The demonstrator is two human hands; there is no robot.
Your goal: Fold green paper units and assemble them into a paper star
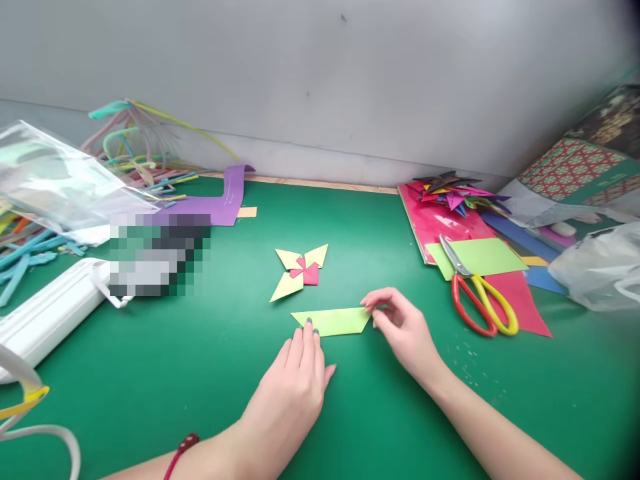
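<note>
Centrally, a folded lime strip [340, 322] is lying, long axis roughly parallel to the far edge of the tabletop [350, 223]; left hand [298, 379], flattened, is resting on its left end; right hand [404, 327], nearly closed, is pinching its right tip.

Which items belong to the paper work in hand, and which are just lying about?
In the job:
folded yellow-green strip, touched by left hand and right hand
probably the red and yellow-green pinwheel just beyond

Likely just lying about:
scissors, though possibly a tool for it
purple paper
pile of coloured folded pieces
clear plastic bag at left
</note>
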